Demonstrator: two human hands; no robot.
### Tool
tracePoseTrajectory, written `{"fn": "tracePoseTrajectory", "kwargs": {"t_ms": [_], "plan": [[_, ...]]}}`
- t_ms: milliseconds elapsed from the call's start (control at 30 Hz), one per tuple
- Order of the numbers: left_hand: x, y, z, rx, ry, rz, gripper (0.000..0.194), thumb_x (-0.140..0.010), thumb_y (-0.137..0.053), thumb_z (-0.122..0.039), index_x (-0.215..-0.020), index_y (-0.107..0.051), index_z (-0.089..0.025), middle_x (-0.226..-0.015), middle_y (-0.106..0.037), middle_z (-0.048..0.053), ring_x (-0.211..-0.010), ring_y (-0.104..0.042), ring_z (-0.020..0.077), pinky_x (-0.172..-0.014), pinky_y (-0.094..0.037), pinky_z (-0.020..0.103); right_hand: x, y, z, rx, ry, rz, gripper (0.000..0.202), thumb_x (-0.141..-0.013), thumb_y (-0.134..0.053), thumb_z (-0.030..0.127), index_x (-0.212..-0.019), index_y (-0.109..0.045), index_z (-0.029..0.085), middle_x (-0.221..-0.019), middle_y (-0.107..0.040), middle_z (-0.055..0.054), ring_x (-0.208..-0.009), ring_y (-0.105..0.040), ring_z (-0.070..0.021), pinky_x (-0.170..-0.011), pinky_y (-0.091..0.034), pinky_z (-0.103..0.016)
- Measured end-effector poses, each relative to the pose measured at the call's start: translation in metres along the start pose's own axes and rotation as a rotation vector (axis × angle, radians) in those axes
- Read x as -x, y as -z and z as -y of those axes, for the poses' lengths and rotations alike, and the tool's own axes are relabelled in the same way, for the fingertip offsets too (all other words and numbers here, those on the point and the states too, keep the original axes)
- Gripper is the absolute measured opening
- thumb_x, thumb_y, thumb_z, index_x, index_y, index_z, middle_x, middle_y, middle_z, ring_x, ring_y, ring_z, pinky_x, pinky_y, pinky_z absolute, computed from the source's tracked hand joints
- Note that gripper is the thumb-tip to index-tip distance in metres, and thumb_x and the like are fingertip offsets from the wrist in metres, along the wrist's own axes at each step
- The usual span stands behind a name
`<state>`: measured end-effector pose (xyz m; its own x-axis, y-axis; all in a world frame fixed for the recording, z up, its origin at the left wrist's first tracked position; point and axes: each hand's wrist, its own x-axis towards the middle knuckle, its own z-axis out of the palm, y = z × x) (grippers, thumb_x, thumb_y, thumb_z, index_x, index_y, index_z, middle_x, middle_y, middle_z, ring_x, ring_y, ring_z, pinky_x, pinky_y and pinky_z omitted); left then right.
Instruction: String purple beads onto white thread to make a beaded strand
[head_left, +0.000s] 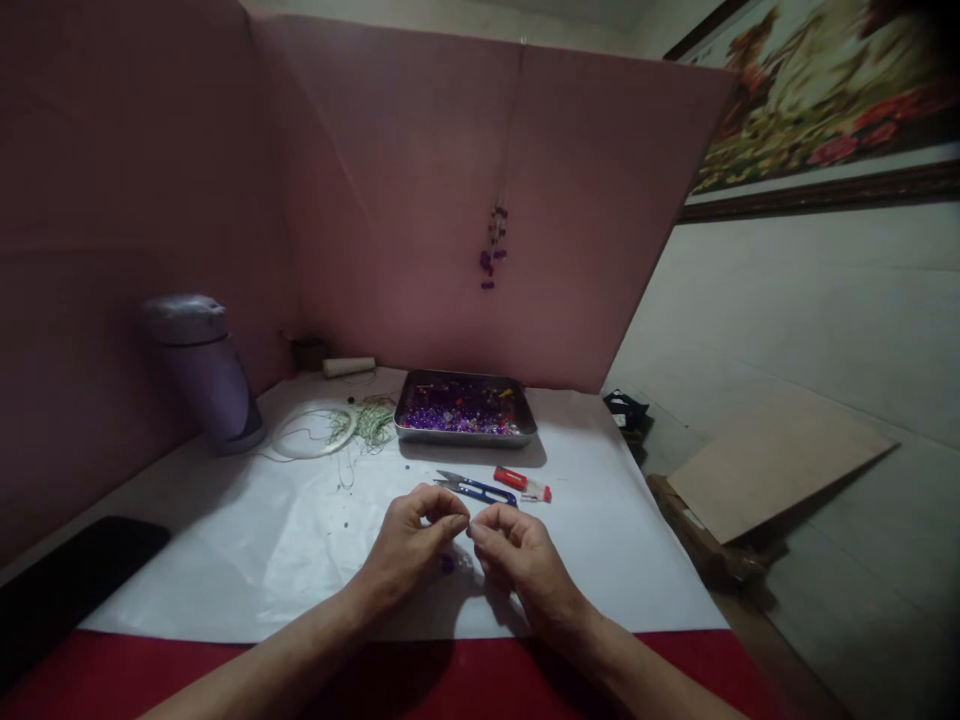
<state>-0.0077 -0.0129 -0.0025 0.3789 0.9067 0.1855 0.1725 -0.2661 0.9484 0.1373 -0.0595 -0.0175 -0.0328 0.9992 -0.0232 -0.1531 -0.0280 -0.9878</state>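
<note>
Beyond the hands, the metal tray [466, 438] holds a heap of mostly purple beads [450, 412], with some red and yellow bits among them. The left hand [411, 535] and right hand [523, 558] pinch thumb to finger, nearly touching; what they grip is too small to tell. A purple bead [448, 564] hangs or lies just below, between them.

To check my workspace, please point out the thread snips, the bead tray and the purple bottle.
Thread snips [475, 491]: head view, blue handle.
Bead tray [465, 437]: head view, front wall.
Purple bottle [211, 390]: head view, middle of body.
</note>
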Motion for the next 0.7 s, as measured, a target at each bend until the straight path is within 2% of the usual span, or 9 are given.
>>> {"fn": "tracePoseTrajectory", "kwargs": {"t_ms": [167,333,433,600,700], "plan": [[0.001,-0.002,0.004,-0.004,0.007,-0.003,0.012,-0.070,-0.057,-0.025,-0.068,-0.062,-0.015,-0.068,-0.058,0.002,-0.067,-0.050,0.0149,-0.066,-0.039,0.027,0.000,-0.001,-0.001,-0.002,-0.006,-0.024,0.023,-0.072,-0.063,0.034,-0.069,-0.050,0.015,-0.046,-0.045,0.007,-0.039,-0.032,-0.0046,-0.039,-0.022,-0.018],[0.001,-0.002,0.007,-0.024,0.000,-0.005,0.011,-0.072,-0.056,-0.024,-0.068,-0.062,-0.015,-0.070,-0.058,0.002,-0.069,-0.051,0.0151,-0.067,-0.040,0.027,0.000,-0.005,-0.003,0.020,0.078,-0.059,0.024,-0.071,-0.064,0.034,-0.064,-0.051,0.016,-0.047,-0.043,0.007,-0.043,-0.035,-0.0061,-0.042,-0.026,-0.019],[-0.004,0.004,0.009,-0.028,-0.032,-0.007,0.011,-0.072,-0.058,-0.025,-0.073,-0.063,-0.015,-0.073,-0.060,0.002,-0.071,-0.052,0.0151,-0.068,-0.040,0.027,-0.002,-0.005,-0.007,0.017,0.102,-0.071,0.024,-0.072,-0.063,0.034,-0.064,-0.050,0.016,-0.046,-0.043,0.007,-0.042,-0.035,-0.0058,-0.041,-0.026,-0.018],[-0.020,0.023,0.003,-0.013,-0.087,-0.191,0.018,-0.075,-0.056,-0.030,-0.081,-0.064,-0.015,-0.075,-0.063,0.003,-0.074,-0.054,0.0157,-0.070,-0.040,0.027,-0.004,-0.004,-0.015,-0.082,0.072,-0.082,0.024,-0.073,-0.063,0.035,-0.067,-0.048,0.017,-0.044,-0.042,0.009,-0.033,-0.026,-0.0027,-0.034,-0.019,-0.017],[-0.030,0.030,-0.007,0.042,-0.080,-0.248,0.017,-0.073,-0.058,-0.028,-0.081,-0.063,-0.014,-0.074,-0.063,0.003,-0.072,-0.055,0.0149,-0.068,-0.041,0.026,-0.004,-0.003,-0.014,-0.181,0.018,-0.091,0.025,-0.072,-0.063,0.037,-0.070,-0.046,0.018,-0.044,-0.042,0.010,-0.031,-0.024,-0.0021,-0.032,-0.017,-0.015]]}}
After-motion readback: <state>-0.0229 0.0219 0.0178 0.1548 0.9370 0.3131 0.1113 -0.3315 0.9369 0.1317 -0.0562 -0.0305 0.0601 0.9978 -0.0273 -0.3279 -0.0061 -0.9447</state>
